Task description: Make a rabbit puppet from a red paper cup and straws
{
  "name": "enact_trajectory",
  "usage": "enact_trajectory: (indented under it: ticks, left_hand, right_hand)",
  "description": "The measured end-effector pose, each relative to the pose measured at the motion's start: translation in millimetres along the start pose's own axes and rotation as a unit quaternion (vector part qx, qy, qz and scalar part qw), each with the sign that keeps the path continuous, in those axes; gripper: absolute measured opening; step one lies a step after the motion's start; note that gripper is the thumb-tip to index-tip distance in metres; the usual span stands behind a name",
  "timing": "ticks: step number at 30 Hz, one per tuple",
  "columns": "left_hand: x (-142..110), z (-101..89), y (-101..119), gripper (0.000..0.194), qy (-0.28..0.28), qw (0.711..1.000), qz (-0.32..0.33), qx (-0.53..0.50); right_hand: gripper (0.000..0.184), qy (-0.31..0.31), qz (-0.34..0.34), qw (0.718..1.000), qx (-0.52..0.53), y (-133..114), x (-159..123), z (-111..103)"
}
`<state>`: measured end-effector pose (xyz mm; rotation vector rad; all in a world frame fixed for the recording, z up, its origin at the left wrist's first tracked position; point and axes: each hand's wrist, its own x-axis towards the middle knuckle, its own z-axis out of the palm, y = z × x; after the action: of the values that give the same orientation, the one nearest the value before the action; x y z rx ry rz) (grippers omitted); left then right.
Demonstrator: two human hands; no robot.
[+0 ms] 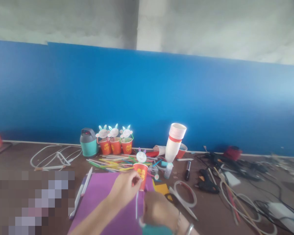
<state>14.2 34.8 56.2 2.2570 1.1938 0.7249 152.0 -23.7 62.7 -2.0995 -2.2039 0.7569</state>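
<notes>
My left hand (124,189) is closed in a pinch against the side of a red paper cup (141,174) that carries a white bunny face (141,157) on top. A thin white straw (136,204) runs down from the cup between both hands. My right hand (158,209) is curled shut near the straw's lower end, over something teal (156,229) I cannot make out. Both hands work above a purple sheet (101,202) on the brown table.
Three finished red bunny cups (116,141) and a teal container (88,142) stand by the blue wall. A tilted stack of paper cups (175,140), loose coloured straws (110,162), a glue bottle (169,170), a marker (187,170), a glue gun (207,182) and cables (247,199) surround the sheet.
</notes>
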Motion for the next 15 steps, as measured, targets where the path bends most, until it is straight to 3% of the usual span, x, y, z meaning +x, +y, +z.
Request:
enact_trajectory:
  ticks: [4,7,15]
  left_hand:
    - [-6.6,2.6,6.8,0.022,-0.077,0.992,0.065,-0.079]
    - [-9.7,6.6,9.7,0.033,-0.115,0.984,0.063,-0.12]
    - [-8.4,20.6,4.8,0.015,-0.061,0.993,-0.004,-0.104]
  right_hand:
    - [0.016,0.038,0.027,0.996,0.072,13.4,1.0,-21.7]
    - [0.02,0.074,0.006,0.987,0.146,25.7,5.4,-27.3]
    - [0.016,0.096,-0.022,0.967,0.235,28.5,10.3,-18.6]
